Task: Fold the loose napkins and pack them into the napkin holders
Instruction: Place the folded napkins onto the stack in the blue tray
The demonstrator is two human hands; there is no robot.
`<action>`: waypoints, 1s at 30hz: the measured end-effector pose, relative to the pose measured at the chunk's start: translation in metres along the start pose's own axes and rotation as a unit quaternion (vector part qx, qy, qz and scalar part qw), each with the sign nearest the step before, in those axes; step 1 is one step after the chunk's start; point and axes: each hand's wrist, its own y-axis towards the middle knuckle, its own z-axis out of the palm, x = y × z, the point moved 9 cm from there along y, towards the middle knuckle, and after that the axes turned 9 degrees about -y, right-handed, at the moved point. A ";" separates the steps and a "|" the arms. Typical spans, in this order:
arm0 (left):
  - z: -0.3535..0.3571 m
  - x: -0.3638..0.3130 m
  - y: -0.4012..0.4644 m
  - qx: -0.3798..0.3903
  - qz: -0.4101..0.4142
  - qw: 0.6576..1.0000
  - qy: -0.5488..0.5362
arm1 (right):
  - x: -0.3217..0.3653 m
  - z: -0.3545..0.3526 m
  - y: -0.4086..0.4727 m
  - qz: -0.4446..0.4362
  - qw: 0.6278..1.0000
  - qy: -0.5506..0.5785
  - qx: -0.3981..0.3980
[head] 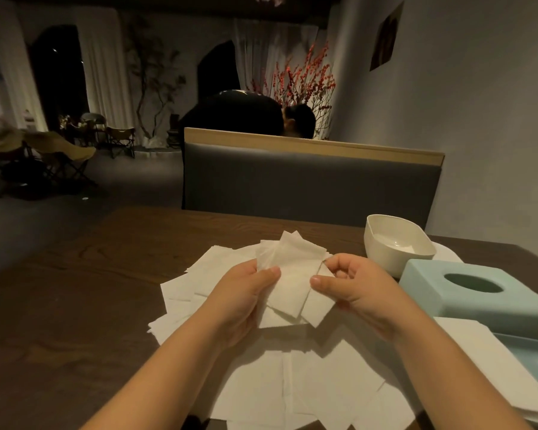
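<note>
Head view: folding step in hand. Left hand (246,290) and right hand (351,283) fingers pinch opposite edges of small napkin stack (292,280), held above loose napkins (292,383) on worktop (75,305). Stack probably half-folded. Next: square edges, pack into pale-blue napkin holder (479,293), right of right fingers.
</note>
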 end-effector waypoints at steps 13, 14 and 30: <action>-0.007 0.001 0.002 -0.052 0.031 0.998 -0.001 | 0.007 -0.003 -0.005 -0.015 0.995 -0.026 -0.100; -0.008 0.001 0.002 -0.061 0.033 0.998 0.006 | 0.007 -0.001 -0.005 -0.012 0.995 -0.031 -0.093; -0.005 0.001 0.001 -0.052 0.026 0.998 0.009 | 0.010 -0.007 -0.004 -0.022 0.986 -0.074 -0.146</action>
